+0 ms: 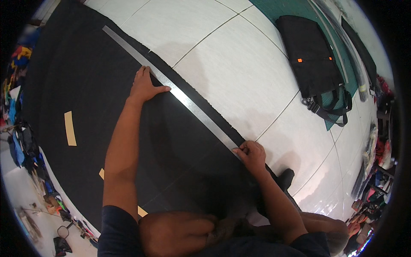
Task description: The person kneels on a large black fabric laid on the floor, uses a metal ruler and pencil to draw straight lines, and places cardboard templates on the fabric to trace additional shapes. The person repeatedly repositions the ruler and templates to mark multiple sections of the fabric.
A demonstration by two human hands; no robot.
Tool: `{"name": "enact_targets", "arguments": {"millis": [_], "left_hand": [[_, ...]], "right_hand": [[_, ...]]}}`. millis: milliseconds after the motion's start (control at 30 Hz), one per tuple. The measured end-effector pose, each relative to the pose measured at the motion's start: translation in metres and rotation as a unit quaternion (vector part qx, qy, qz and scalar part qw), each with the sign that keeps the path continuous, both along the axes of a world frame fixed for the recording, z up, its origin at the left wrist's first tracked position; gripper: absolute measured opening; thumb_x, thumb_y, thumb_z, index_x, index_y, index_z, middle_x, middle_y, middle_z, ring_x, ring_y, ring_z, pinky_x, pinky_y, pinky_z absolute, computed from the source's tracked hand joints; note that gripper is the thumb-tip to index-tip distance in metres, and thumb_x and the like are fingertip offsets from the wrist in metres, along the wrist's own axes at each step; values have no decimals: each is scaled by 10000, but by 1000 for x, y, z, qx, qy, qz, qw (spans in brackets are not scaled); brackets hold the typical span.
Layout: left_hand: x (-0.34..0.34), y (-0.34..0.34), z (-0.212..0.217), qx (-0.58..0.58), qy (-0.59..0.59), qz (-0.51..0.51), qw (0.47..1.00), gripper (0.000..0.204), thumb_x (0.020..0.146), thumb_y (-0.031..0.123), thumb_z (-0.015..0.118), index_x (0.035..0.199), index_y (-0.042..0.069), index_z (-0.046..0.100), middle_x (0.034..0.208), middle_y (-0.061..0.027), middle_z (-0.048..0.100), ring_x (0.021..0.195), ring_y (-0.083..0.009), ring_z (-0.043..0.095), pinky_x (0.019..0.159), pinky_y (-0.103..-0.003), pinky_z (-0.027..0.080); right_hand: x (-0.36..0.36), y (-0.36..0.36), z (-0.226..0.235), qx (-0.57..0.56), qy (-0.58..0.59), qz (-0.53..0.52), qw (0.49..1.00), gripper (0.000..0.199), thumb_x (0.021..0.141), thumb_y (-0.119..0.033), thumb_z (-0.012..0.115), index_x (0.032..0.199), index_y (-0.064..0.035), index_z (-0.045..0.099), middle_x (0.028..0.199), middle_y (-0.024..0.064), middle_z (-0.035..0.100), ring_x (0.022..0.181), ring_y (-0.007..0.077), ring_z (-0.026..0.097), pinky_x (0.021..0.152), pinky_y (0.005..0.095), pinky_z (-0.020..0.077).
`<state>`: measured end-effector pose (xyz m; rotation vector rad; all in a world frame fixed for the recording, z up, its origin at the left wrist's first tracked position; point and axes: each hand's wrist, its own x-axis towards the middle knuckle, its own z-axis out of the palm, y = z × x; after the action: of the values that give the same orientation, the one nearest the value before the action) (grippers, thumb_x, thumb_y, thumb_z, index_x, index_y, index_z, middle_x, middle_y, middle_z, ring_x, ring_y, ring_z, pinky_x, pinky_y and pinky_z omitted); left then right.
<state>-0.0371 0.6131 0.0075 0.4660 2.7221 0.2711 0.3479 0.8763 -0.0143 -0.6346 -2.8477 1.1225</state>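
Note:
A long metal ruler (188, 103) lies slantwise on a large sheet of black fabric (85, 94), close to the fabric's rough far-right edge. With thumb and fingers spread apart, my left hand (144, 85) rests against the ruler's upper half, fingertips and thumb tip touching it. At the ruler's near end, my right hand (252, 155) has its fingers curled and its thumb pressed on the metal. Its palm side is hidden, so anything small inside would not show.
Pale yellow strips (70, 128) lie on the fabric at left. White floor tiles (244, 55) run beyond its edge. A black bag with a strap (306, 55) lies on a green mat (274, 9) at upper right. Piled items line both sides.

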Motion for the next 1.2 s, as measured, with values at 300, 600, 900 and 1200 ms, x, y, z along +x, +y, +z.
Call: {"name": "enact_targets", "arguments": {"millis": [300,600,900,1200], "left_hand": [[-4,1,-5,-15,-12,11,1000,1363,589,648,909,1582,-33,269,1664,-234,226,1539,-400,237,1233,-516,285],[-5,-4,-12,-19,7,9,1000,1362,574,660,905,1590,6,276,1676,-177,235,1536,-396,246,1206,-554,325],[-2,2,1,-48,-14,8,999,1375,604,653,898,1602,-19,232,1666,-245,223,1532,-414,251,1242,-480,282],[-6,-1,-4,-43,-10,3,999,1389,583,676,893,1599,-18,248,1665,-249,225,1527,-428,258,1239,-486,284]], "right_hand": [[0,0,4,-34,-44,-28,998,303,770,-301,881,786,-94,660,692,51,633,679,254,636,652,407,484],[-1,0,4,-8,-24,15,1000,332,777,-291,883,808,-68,640,668,59,605,633,238,608,601,377,476],[-4,0,10,-14,-22,12,1000,323,767,-274,888,801,-72,638,666,60,606,626,239,602,605,382,475],[-3,-2,7,19,-14,30,999,331,756,-282,897,807,-77,642,659,50,609,632,245,607,611,389,476]]}}
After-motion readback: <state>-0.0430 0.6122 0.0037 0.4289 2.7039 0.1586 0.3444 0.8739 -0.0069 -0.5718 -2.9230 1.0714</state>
